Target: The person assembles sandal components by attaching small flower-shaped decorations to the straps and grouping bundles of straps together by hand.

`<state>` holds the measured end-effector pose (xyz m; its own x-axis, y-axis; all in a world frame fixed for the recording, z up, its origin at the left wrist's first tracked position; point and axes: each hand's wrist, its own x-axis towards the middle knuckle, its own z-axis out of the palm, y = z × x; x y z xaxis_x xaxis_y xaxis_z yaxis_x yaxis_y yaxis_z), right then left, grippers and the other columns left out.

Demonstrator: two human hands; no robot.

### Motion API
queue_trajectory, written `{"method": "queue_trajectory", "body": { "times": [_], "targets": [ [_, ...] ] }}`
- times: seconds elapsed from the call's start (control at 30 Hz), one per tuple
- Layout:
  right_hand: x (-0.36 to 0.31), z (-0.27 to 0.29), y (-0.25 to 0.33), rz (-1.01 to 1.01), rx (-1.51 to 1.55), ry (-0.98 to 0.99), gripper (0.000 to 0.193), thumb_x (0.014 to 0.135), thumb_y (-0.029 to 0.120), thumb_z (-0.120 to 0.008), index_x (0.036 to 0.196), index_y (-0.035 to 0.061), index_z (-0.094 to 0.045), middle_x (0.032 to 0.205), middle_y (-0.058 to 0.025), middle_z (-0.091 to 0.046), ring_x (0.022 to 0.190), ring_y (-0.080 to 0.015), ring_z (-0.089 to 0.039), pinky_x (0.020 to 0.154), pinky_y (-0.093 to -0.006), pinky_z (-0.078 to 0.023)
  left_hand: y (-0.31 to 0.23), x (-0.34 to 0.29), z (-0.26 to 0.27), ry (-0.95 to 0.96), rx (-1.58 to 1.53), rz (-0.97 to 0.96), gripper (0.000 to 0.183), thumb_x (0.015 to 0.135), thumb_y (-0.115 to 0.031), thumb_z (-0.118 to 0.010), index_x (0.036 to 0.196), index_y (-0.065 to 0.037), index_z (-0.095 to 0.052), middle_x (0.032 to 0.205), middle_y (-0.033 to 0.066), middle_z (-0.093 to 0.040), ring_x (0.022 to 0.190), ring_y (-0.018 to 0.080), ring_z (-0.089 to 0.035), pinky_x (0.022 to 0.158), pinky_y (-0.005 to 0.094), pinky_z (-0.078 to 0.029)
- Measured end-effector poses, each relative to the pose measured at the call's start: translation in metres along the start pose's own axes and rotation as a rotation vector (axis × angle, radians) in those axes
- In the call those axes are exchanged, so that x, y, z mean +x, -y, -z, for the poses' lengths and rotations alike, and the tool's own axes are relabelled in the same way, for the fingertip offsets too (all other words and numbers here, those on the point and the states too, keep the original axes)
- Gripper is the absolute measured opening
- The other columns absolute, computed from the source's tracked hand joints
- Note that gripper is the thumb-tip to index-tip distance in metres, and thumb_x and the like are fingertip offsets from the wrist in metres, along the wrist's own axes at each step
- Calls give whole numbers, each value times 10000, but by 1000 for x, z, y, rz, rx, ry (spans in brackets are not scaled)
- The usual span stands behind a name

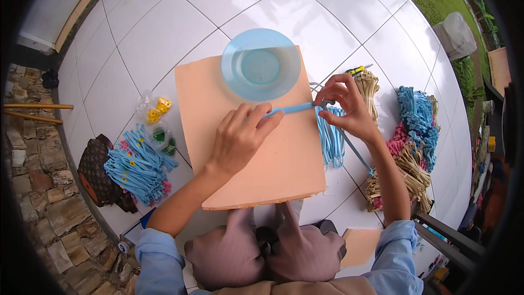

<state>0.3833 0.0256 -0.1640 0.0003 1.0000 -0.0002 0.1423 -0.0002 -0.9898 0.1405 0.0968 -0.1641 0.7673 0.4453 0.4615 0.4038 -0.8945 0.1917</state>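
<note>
Here you are above the white tiled floor [164,16], a peach board [262,169] spread before you, with the clear blue bowl [232,60] sitting toward its far edge and a pile of blue cords [136,166] off to your left. Over the board your left hand [238,136] pinches one end while your right hand [352,110], thumb and fingertips curled in, grips the other, near the light-blue bundle [330,136] on the right. And between them, the blue strip [297,108] stretches nearly level, just nearer you than the bowl!
</note>
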Motion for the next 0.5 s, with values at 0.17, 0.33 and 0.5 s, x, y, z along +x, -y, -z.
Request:
{"method": "queue_trajectory", "body": {
  "times": [0.17, 0.33, 0.5],
  "targets": [
    [-1, -4, -6, -10, 3, -18, 529, 709, -17, -694, 1096, 78, -345, 965, -109, -567, 942, -198, -577, 903, -361, -424, 1, -1, -1, 25, -27, 54, 365, 673, -26, -611, 1011, -147, -680, 909, 0, -551, 739, 162, -547, 605, 280, -470],
    [-10, -13, -23, 112, 29, -115, 547, 704, 18, -737, 1071, 79, -336, 966, -115, -577, 975, -204, -566, 930, -372, -402, 0, 0, -3, 23, -72, 78, 372, 662, -5, -606, 1001, -139, -679, 906, 9, -544, 751, 173, -550, 611, 286, -489],
    [-18, -26, -43, 309, 15, -258, 603, 665, 62, -788, 1062, 80, -334, 1003, -128, -586, 1027, -219, -547, 969, -387, -369, 2, -2, -5, 41, -137, 94, 341, 697, 16, -607, 1016, -99, -646, 934, 23, -512, 781, 180, -526, 631, 298, -491]
  ]
}}
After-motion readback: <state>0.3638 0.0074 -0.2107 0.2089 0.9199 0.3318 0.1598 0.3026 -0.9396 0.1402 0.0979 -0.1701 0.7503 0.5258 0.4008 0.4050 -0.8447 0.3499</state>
